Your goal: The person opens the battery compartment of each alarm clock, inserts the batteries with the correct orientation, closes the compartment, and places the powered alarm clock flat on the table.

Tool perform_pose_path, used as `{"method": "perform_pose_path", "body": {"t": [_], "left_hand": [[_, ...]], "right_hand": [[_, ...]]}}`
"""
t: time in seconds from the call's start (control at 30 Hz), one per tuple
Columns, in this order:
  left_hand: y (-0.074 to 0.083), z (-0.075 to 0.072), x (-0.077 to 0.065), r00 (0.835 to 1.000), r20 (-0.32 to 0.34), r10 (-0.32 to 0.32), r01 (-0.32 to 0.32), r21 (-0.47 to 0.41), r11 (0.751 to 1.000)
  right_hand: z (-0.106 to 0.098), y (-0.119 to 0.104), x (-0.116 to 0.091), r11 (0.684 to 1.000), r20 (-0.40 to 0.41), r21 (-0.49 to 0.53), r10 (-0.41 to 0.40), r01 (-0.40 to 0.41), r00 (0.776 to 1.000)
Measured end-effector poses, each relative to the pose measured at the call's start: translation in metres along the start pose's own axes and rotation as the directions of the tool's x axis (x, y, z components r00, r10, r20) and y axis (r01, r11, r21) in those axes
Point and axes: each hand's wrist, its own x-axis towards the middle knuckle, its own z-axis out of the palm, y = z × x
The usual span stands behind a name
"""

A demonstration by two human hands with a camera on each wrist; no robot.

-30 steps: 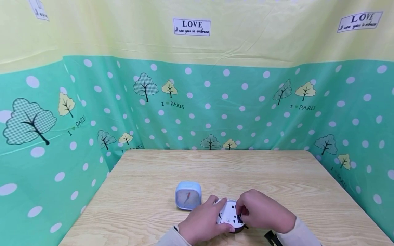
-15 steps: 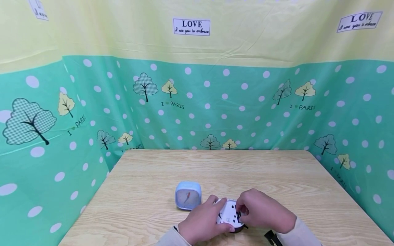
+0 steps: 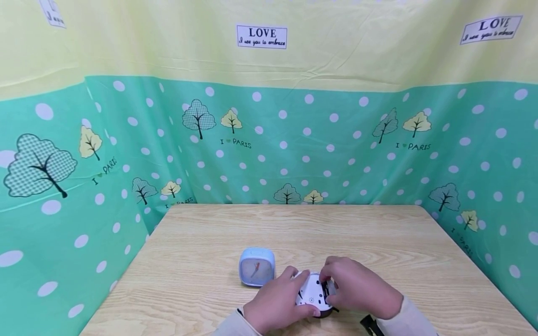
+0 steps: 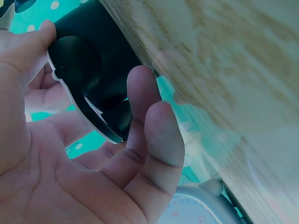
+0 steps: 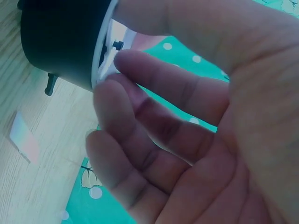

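A round alarm clock with a black body (image 4: 84, 56) and a white back (image 3: 310, 295) lies face down near the table's front, its back turned up. My left hand (image 3: 279, 301) grips it from the left, thumb at the near rim and fingers at the far rim. Bent over the right part of the back is my right hand (image 3: 357, 287), its fingertips at the dark battery slot (image 3: 325, 291). In the right wrist view the thumb and a finger touch the white back, and a small black foot (image 5: 50, 85) juts from the body. I cannot tell whether the right fingers pinch anything.
A light blue alarm clock (image 3: 257, 268) stands upright just beyond the left hand. The wooden table (image 3: 201, 233) is bordered by a green and yellow printed curtain (image 3: 286, 149) on the back and sides. A black strap (image 3: 371, 324) shows at the right sleeve.
My right fingers have shifted slightly and spread along the battery slot, so more of the dark slot shows. The left hand and both clocks have stayed in place.
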Motion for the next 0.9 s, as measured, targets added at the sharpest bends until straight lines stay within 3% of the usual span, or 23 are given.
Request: {"method": "perform_pose_path", "body": {"t": [0.2,0.9], "left_hand": [[0.0,-0.0001,0.0,1.0,0.001,0.0,0.0,0.0,1.0],[-0.0002,-0.0009,-0.0018,1.0,-0.022,0.016,-0.016,0.013,1.0]], "right_hand": [[-0.0002,-0.0025,-0.0002,0.998,0.0,-0.056,0.04,-0.039,0.999],[0.0019,-0.0011,0.0035,1.0,0.023,0.006,0.02,-0.02,1.0]]}}
